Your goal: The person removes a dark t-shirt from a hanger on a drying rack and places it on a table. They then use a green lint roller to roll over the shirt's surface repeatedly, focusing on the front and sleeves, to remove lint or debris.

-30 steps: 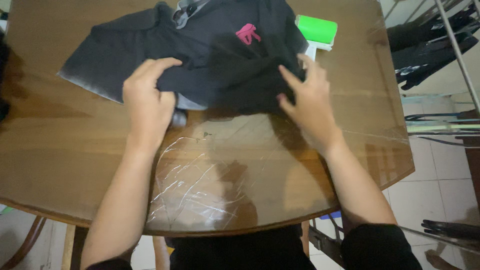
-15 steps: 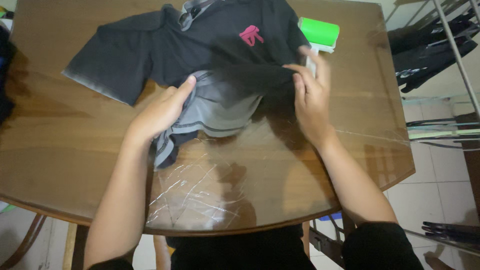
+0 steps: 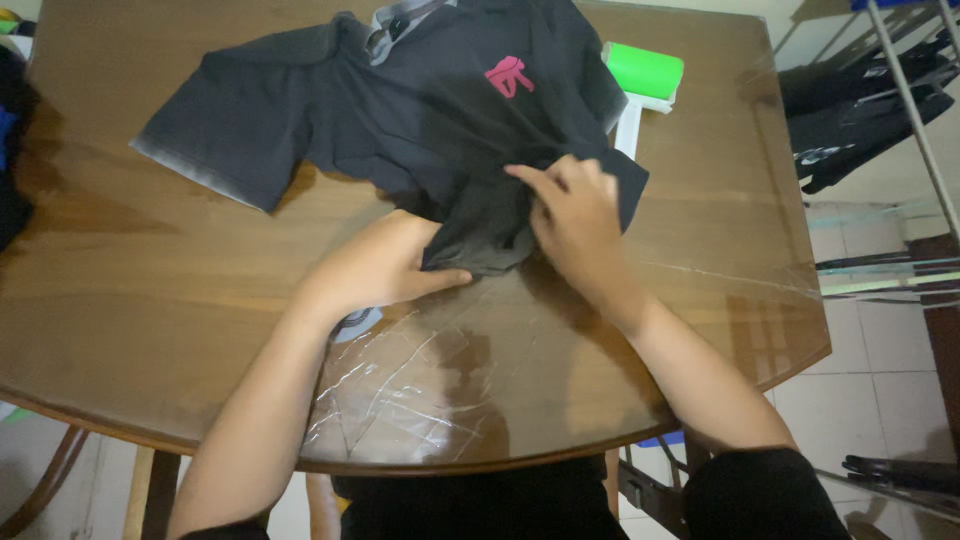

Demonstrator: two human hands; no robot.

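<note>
A dark shirt [image 3: 420, 110] with a grey collar and a small pink emblem lies spread on the wooden table [image 3: 150, 300]. Its lower part is bunched toward me. My left hand [image 3: 385, 265] rests flat on the table at the shirt's lower edge, fingers under or gripping the fabric; the hold is partly hidden. My right hand [image 3: 570, 215] presses down on the folded lower part of the shirt, fingers curled into the cloth.
A lint roller [image 3: 640, 75] with a green cover and white handle lies past the shirt's right side. A clear plastic sheet covers the tabletop. A clothes rack [image 3: 880, 100] with dark garments stands at the right, over a tiled floor.
Both hands have come nearer to me and closer together. The shirt's grey inner side, seen half a second ago, is now covered by dark fabric. My right hand moved left onto the fold.
</note>
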